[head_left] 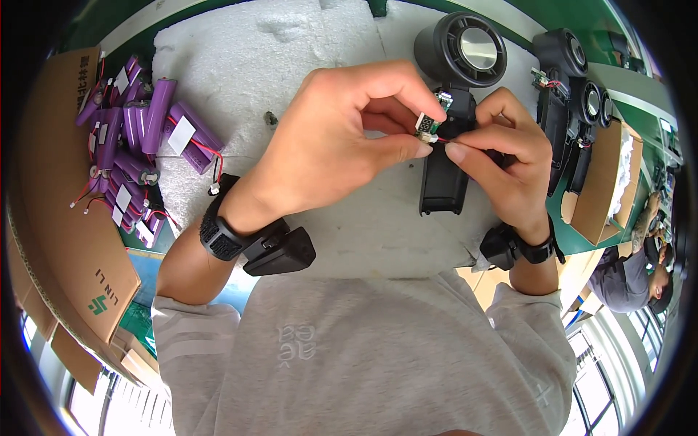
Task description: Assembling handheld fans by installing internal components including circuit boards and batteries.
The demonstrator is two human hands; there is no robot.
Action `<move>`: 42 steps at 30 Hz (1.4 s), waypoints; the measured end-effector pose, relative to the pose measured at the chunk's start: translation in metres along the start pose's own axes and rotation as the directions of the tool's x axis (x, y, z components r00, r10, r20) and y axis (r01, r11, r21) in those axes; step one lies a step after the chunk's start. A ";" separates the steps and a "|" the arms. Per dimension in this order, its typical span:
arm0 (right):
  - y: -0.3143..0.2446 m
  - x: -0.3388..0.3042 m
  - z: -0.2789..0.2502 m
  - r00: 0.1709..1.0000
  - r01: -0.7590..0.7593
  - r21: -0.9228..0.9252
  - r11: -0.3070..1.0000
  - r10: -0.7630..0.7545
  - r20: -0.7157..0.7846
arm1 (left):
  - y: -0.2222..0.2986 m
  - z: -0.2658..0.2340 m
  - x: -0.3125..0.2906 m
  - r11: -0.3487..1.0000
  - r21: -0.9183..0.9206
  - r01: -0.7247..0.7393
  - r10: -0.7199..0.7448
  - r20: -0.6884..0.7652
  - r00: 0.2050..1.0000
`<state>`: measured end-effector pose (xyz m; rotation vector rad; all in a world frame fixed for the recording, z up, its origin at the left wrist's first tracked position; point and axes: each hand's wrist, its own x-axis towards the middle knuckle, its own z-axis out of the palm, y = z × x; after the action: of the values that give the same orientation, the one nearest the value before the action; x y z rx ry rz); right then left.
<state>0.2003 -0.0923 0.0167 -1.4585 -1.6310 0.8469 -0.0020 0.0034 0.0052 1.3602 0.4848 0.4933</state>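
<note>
My left hand pinches a small circuit board with a pale connector on its lower edge. Close beside it, my right hand has thumb and forefinger closed on a thin red wire that runs to that connector. Whether the plug is fully seated I cannot tell. Under both hands lies a black handheld fan, its round head at the far end and its hollow handle shell opened toward me. A sliver of purple shows behind my right fingers, mostly hidden.
Purple battery packs with red leads are heaped on the left, by a cardboard box. White foam covers the work surface. More black fans and an open carton stand right. Another person sits at far right.
</note>
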 end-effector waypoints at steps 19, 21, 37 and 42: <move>0.000 -0.001 0.002 1.000 0.007 0.027 1.000 -0.008 0.009 | 0.003 0.000 -0.001 0.979 0.195 -0.066 0.065 0.008 0.998; -0.001 -0.001 0.003 1.000 0.017 0.010 1.000 -0.017 0.004 | 0.003 0.001 -0.001 0.984 0.169 -0.055 0.060 -0.025 0.998; -0.002 -0.004 0.023 0.974 0.026 -0.066 0.997 -0.040 -0.221 | -0.007 0.008 0.000 0.898 0.400 -0.185 0.235 -0.081 0.969; -0.004 -0.003 0.023 0.963 0.045 -0.098 0.994 -0.069 -0.259 | -0.008 0.005 0.003 0.818 0.502 -0.280 0.335 -0.020 0.942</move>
<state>0.1785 -0.0955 0.0086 -1.5084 -1.5192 0.5265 0.0038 -0.0004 -0.0021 1.9339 0.4997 0.7473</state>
